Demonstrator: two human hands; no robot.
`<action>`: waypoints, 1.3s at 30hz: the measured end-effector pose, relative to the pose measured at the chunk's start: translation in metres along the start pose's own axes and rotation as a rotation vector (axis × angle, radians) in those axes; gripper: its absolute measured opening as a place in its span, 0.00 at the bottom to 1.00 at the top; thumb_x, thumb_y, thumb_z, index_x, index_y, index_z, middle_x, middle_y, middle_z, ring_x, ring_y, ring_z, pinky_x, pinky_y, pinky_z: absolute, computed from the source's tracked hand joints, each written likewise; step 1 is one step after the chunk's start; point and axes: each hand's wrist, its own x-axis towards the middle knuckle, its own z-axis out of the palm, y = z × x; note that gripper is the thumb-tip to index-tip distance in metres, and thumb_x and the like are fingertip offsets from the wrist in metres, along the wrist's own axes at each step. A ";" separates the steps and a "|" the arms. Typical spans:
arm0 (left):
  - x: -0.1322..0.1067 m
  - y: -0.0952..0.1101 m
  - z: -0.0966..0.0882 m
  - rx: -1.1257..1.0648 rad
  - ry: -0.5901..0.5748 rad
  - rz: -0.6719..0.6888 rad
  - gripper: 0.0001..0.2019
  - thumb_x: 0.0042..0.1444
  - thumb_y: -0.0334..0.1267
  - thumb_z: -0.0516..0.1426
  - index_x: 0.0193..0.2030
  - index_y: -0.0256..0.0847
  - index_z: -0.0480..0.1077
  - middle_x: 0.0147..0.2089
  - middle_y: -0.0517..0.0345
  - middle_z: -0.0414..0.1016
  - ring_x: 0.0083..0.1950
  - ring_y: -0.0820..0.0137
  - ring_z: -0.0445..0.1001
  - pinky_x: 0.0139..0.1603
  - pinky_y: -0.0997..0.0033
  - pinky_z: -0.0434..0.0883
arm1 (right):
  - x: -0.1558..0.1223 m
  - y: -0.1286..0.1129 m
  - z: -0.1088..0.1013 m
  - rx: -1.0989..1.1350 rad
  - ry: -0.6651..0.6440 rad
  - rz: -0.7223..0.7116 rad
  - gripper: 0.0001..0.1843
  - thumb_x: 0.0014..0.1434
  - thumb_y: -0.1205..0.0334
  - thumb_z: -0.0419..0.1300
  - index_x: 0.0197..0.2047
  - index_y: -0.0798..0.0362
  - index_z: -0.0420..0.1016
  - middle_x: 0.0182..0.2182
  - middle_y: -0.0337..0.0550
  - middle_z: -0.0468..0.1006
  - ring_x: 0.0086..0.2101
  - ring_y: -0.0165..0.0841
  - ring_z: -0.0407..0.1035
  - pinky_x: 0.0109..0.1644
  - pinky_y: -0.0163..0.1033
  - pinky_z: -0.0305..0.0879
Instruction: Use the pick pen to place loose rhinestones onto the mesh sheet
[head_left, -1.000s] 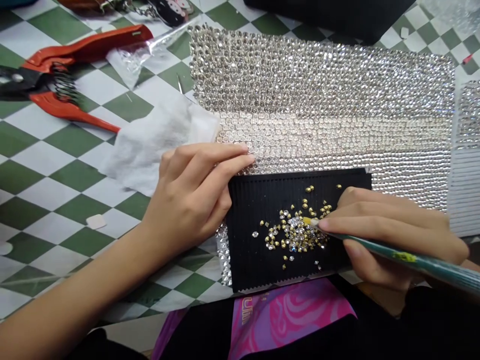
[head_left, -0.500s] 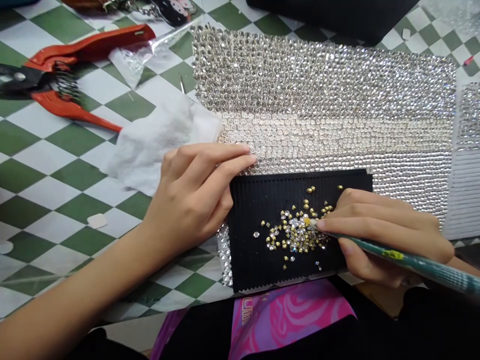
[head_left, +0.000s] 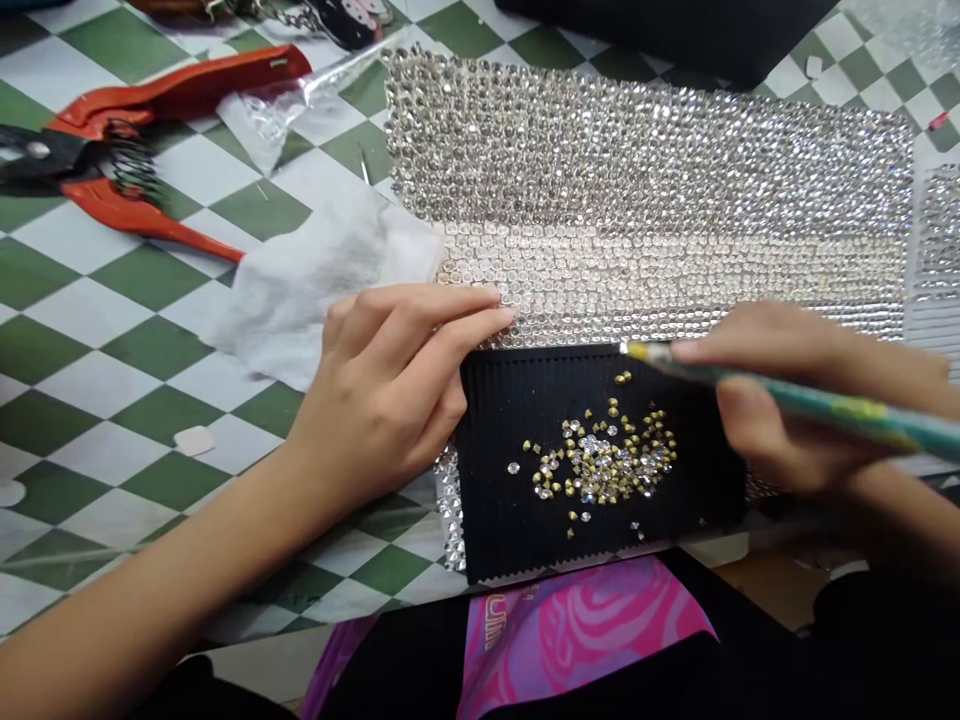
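My right hand (head_left: 795, 400) is closed round a green pencil (head_left: 817, 400) with a yellow tip. It hovers over the upper right of a black ridged tray (head_left: 502, 530). A small pale bit shows at the pencil's tip, perhaps a rhinestone; motion blurs it. Loose rhinestones (head_left: 607, 465), some with gold backs up and some clear faces up, lie heaped mid-tray. My left hand (head_left: 397, 375) lies with fingers stretched out, fingertips on a sheet of rhinestone rows (head_left: 645, 150) and thumb side by the tray's left edge. Across the sheet's middle runs a paler band of settings (head_left: 600, 265).
Red-handled pliers (head_left: 180, 85) lie at the upper left, beside a clear plastic bag (head_left: 262, 125). White tissue (head_left: 307, 270) sits left of the sheet. A black object (head_left: 667, 35) stands at the back. Below the tray is a pink and purple packet (head_left: 585, 630). The tablecloth (head_left: 180, 350) is green-and-white checked.
My right hand has lifted the pencil out of the rhinestone heap and moved it up towards the tray's far edge. The left hand stays in place.
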 end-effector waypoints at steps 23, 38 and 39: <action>0.000 0.000 -0.001 -0.008 0.007 0.017 0.25 0.61 0.29 0.53 0.64 0.49 0.66 0.63 0.63 0.76 0.60 0.68 0.74 0.59 0.60 0.70 | 0.059 0.040 0.026 -0.008 0.086 -0.174 0.07 0.65 0.71 0.61 0.38 0.56 0.80 0.32 0.43 0.84 0.30 0.28 0.78 0.34 0.37 0.74; -0.001 0.000 -0.001 -0.011 0.003 0.015 0.25 0.61 0.29 0.53 0.64 0.49 0.65 0.63 0.63 0.76 0.61 0.68 0.74 0.60 0.61 0.68 | 0.058 0.043 0.028 -0.005 0.052 -0.173 0.06 0.67 0.69 0.60 0.40 0.56 0.79 0.34 0.37 0.84 0.31 0.24 0.75 0.34 0.34 0.71; -0.001 0.000 -0.001 -0.017 0.003 0.014 0.25 0.61 0.29 0.53 0.64 0.48 0.65 0.63 0.62 0.76 0.60 0.68 0.74 0.60 0.61 0.68 | 0.057 0.043 0.028 0.003 0.057 -0.166 0.06 0.67 0.69 0.60 0.40 0.56 0.79 0.34 0.37 0.84 0.31 0.24 0.76 0.34 0.34 0.71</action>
